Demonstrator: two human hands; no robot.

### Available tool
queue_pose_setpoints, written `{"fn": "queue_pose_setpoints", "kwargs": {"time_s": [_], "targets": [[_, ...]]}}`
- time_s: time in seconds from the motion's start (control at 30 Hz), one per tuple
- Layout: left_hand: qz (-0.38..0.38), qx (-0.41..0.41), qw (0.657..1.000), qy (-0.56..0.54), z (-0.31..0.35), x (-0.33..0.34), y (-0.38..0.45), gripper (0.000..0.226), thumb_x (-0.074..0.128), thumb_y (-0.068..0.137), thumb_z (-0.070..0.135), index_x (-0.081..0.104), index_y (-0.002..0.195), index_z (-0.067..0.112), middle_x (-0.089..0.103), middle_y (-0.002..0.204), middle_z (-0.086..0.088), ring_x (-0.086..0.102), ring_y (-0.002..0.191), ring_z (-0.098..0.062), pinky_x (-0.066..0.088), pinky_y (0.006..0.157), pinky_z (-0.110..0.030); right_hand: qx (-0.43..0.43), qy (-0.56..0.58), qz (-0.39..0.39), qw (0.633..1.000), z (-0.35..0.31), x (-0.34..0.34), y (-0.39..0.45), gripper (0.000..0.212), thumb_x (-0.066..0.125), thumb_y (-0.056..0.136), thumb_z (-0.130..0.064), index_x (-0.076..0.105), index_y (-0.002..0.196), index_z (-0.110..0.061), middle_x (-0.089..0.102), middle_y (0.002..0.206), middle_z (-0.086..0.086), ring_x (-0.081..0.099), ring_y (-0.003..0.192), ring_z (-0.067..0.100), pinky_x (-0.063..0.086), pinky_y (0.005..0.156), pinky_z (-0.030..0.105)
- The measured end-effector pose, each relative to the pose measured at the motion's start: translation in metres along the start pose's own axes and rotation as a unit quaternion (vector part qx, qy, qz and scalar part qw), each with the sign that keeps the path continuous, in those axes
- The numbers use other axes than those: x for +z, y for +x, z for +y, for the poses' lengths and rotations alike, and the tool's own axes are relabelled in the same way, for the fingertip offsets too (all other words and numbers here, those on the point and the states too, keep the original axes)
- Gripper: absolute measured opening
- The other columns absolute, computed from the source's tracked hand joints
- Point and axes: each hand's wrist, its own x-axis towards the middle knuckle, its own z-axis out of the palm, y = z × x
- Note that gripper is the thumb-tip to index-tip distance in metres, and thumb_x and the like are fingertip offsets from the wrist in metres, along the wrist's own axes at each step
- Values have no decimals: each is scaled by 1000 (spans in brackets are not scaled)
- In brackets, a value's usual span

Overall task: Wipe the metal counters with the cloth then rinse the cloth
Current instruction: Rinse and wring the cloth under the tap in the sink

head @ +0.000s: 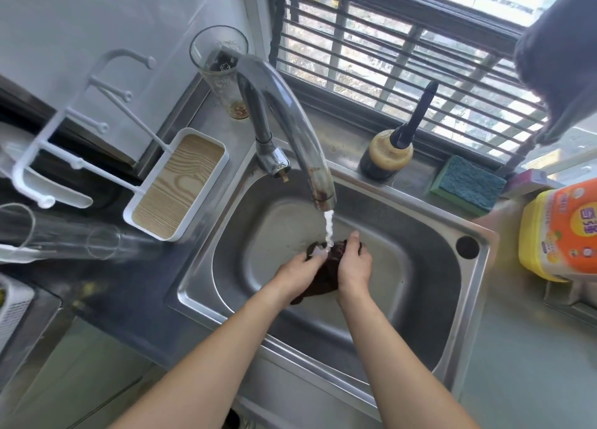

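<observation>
Cloth (326, 273): dark, bunched, held between both hands over the basin of the sink (420, 302), directly under the running water stream (329, 231).

Step in hand: judged from the layout, the rinse stage of the task. No wiping is visible; the cloth is in the sink, not on the counter (523, 364).

Left hand (295, 275): fingers curled round the left side of the cloth, thumb on top near the point where the stream lands. Right hand (354, 267): fingers wrapped round the right side of the cloth, one finger raised above the wad. Both hands grip it; neither is flat or relaxed. The lower end of the cloth hangs below the wrists.

Next move, as a judgement: work and squeeze the cloth under the stream, turning it so all folds get wet, then wring it out. This calls for firm pressure from both hands and for keeping the wad inside the basin to limit splashing.

Beyond the hands: the faucet (290, 121) arches over the basin. Further back and to the right, on the ledge, stand a dark bottle (386, 155) and a green sponge (468, 186); a yellow detergent container (559, 234) stands well to the right. Back left, a glass (223, 73) stands behind the faucet.
</observation>
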Motion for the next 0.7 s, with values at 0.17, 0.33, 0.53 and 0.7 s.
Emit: {"fn": "queue_pose_setpoints", "kwargs": {"time_s": [0.17,0.33,0.53,0.7], "targets": [[109,1,989,-96,2,-14,1,56,64,73,66,74,99,18,77,98,-2,72,95,-22,57,86,-34,-54,-6,40,998,4,-8,5,8,67,95,-27,62,99,-22,70,90,-4,70,95,25,55,97,43],[73,-85,941,-318,31,-4,-3,72,29,96,72,74,102,16,76,91,-7,70,91,-25,54,86,-38,-72,16,-139,988,3,13,-20,23,54,91,-18,74,103,-16,76,99,7,69,92,21,55,91,37],[75,-38,958,-273,29,16,-7,51,52,92,61,77,74,20,75,74,3,71,78,-17,56,71,-33,-187,-175,-23,966,8,19,-21,36,52,103,-43,68,100,-11,72,101,15,64,102,36,43,83,38],[70,5,963,-260,30,19,-10,34,62,92,44,72,75,16,68,68,-3,62,61,-19,40,50,-22,-107,-182,9,977,-5,18,-12,40,55,101,-44,75,91,-10,75,97,20,67,97,40,39,72,34]]}}
